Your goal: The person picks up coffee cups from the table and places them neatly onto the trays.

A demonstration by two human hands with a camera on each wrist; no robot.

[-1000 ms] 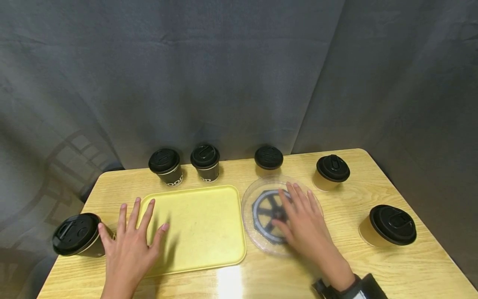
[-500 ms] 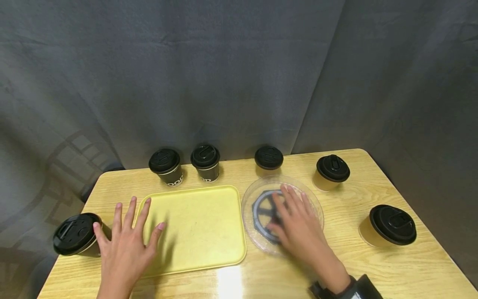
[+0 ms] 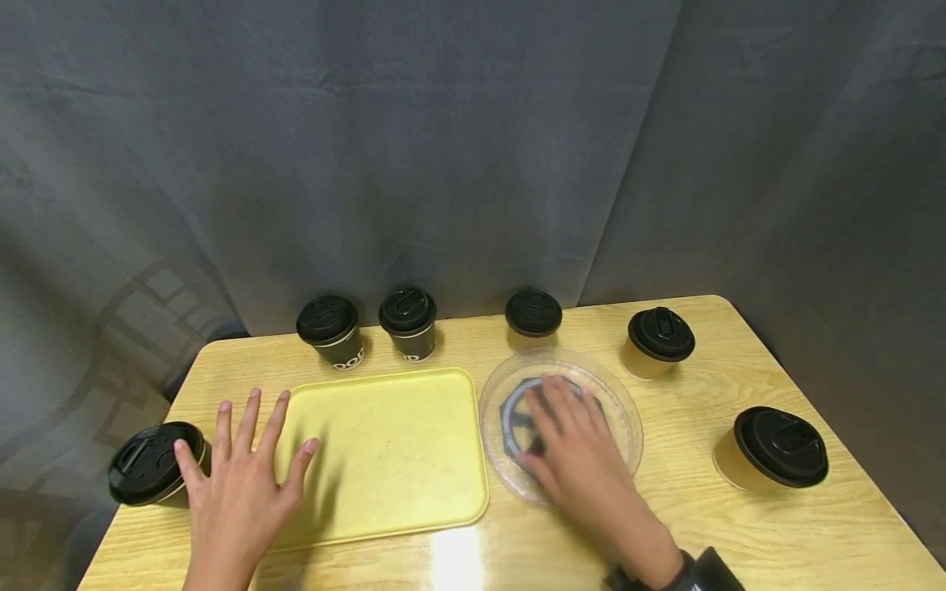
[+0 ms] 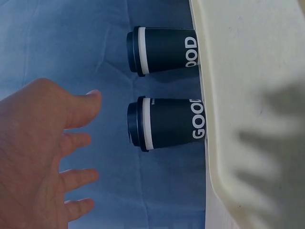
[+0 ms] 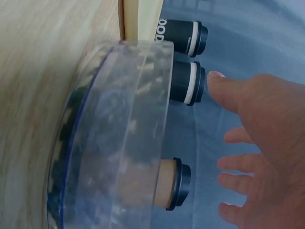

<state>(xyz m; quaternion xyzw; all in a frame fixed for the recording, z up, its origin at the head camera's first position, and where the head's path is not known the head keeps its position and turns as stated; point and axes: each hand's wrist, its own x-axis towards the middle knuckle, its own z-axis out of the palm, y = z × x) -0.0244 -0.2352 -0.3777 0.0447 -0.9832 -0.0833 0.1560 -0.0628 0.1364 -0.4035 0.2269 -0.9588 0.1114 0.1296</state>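
My left hand [image 3: 240, 484], fingers spread, hovers over the left end of a yellow tray [image 3: 399, 451] and beside a black-lidded coffee cup [image 3: 155, 464]. It holds nothing; its shadow falls on the tray. My right hand [image 3: 584, 460] is held above a round clear plastic dish [image 3: 624, 410], its fingers loosely extended and holding nothing. A dark spoked ring shape [image 3: 510, 419] shows through the dish, partly hidden by that hand. In the right wrist view the clear dish [image 5: 119, 133] stands apart from the fingers.
Two dark paper cups with black lids, a left one [image 3: 332, 328] and a right one [image 3: 409, 322], stand behind the tray. Brown cups with black lids stand behind the dish [image 3: 534, 316], at back right [image 3: 658, 341] and at far right [image 3: 772, 447]. A grey curtain [image 3: 443, 148] hangs behind the table.
Both hands have drifted left and slightly toward me, fingers still extended. The cups, tray and dish have stayed in place.
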